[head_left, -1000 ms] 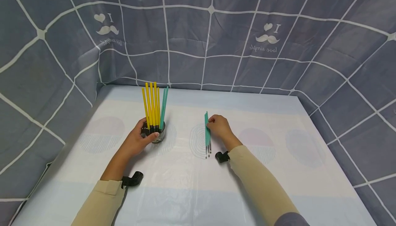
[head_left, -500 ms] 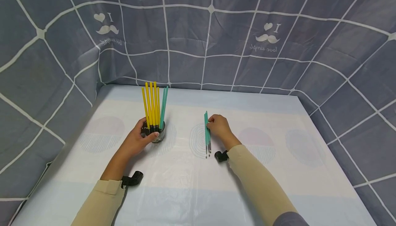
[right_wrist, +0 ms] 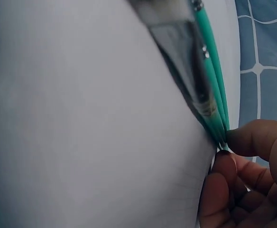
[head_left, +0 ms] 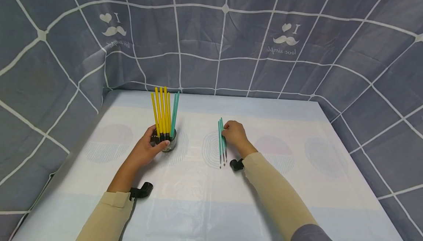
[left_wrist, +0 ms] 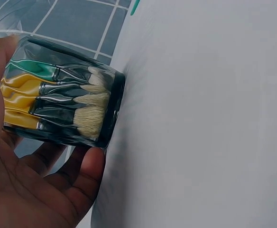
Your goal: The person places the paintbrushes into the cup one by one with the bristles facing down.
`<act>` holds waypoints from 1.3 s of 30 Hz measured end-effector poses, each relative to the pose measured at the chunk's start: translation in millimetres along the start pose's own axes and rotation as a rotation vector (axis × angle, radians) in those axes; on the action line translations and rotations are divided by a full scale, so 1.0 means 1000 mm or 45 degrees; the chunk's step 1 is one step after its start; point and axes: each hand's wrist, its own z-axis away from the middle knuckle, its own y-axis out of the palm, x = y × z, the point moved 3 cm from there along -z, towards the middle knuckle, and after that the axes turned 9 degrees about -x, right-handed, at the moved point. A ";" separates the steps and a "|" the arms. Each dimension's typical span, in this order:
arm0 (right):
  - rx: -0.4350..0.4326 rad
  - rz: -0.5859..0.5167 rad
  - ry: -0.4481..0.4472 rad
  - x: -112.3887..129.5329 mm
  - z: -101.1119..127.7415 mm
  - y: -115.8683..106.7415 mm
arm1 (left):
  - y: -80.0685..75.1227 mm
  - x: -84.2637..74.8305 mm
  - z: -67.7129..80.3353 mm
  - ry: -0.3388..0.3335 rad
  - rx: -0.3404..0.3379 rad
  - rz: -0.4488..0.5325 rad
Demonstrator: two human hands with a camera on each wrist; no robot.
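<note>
In the head view, my left hand [head_left: 148, 147] holds a clear glass cup [head_left: 173, 143] standing on the table, thumb in front and fingers round the far side. Yellow-handled paintbrushes [head_left: 162, 112] and green-handled ones [head_left: 175, 112] stand in it, handles up. The left wrist view shows their pale bristles [left_wrist: 88, 122] through the glass, near its base. To the right, several green paintbrushes [head_left: 219, 142] lie side by side with bristles toward me. My right hand [head_left: 235, 134] pinches a green paintbrush [right_wrist: 213, 71] between thumb and forefinger; a broad ferrule looms blurred in the right wrist view.
The table [head_left: 185, 204] wears a pale cloth printed with faint circles and stripes. A grey curtain [head_left: 198, 35] with white grid lines hangs behind and along both sides. A black wrist camera [head_left: 141, 190] sits on the left wrist.
My right hand has shifted slightly to the right and away from me, and the green paintbrushes have spread a little apart at their bristle ends. The left hand and the cup stay put.
</note>
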 end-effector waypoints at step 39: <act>0.165 -0.335 0.187 -0.006 -0.004 -0.012 | 0.001 -0.001 0.000 -0.014 -0.004 -0.008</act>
